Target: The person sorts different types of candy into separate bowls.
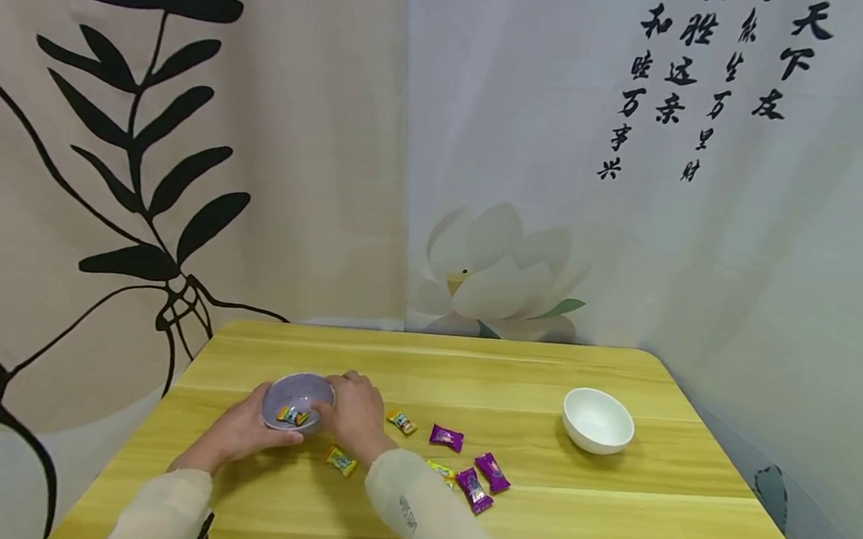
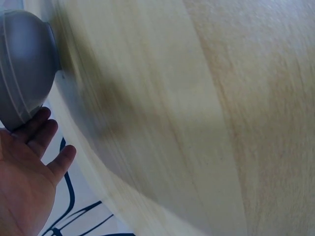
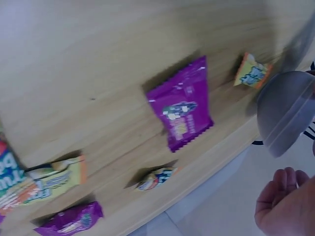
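- Beige and white hangings (image 1: 335, 146) are spread across the background, printed with a dark leafy plant (image 1: 138, 145), a pale lotus (image 1: 506, 279) and columns of black characters (image 1: 683, 70).
- Yellow wood grain is shown across the worktop (image 1: 610, 516), on which the bowls and wrapped sweets are seen.
- Pale sleeves (image 1: 422, 507) are worn on both arms, the right one marked with small dark lettering.
- Both hands are placed at a lavender bowl (image 1: 295, 390): its left side is gripped by the left hand (image 1: 243, 427), the thumb laid along the front; its right rim is reached over by the right hand (image 1: 356, 415), fingers bent, though whether anything is pinched there cannot be told.
- White and glossy, a second bowl (image 1: 598, 421) is set toward the right of the worktop, well apart from the hands.
- Inside the lavender bowl, at left on the worktop, one yellow-orange sweet (image 1: 292, 416) is held.
- Three purple sweets (image 1: 492, 472) are scattered to the right of the right forearm.
- Three smaller yellow sweets (image 1: 340, 461) are strewn nearby: one between the forearms, one just beside the right hand, one partly hidden by the right sleeve.
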A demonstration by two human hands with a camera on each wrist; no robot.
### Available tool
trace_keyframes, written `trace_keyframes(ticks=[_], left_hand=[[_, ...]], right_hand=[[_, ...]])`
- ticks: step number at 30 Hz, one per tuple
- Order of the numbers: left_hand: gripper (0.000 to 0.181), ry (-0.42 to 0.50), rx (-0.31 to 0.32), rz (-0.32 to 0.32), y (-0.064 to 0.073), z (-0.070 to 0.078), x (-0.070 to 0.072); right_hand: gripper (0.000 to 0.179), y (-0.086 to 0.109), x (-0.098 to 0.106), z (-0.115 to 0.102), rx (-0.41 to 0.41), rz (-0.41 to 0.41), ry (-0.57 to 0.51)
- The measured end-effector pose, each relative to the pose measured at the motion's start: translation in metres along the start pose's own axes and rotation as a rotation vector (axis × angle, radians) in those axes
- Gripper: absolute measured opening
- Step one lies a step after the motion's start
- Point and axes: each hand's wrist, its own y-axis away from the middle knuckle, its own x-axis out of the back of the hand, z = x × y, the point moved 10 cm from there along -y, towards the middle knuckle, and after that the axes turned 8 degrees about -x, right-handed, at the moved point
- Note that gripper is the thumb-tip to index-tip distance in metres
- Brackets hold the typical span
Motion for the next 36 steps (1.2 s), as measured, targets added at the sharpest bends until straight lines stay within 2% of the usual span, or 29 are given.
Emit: trace_keyframes(ticks=[4,9,17,28,36], left_hand=[[0.116,0.013,0.009,-0.003,-0.003,0.001,-0.002],[0.116,0.006,0.003,-0.001,-0.003,0.001,-0.002],[0.119,-0.010,-0.006,0.001,-0.004,0.002,0.001],[0.122,-0.014,-0.001,-0.015,-0.003,0.001,0.001],[0.122,-0.031,-0.004,-0.019,-0.002,0.000,0.000]], right_hand=[[0.042,0.002,0.004,0.013,-0.025,-0.003,-0.023],[0.042,0.005,0.007,0.023,-0.011,0.001,-0.036],[0.039,0.019,0.003,0.040,-0.003,0.008,0.001],[0.040,0.044,-0.007,0.048,0.017,-0.056,0.068],[0.040,0.059,-0.017,0.054,0.023,-0.050,0.121]])
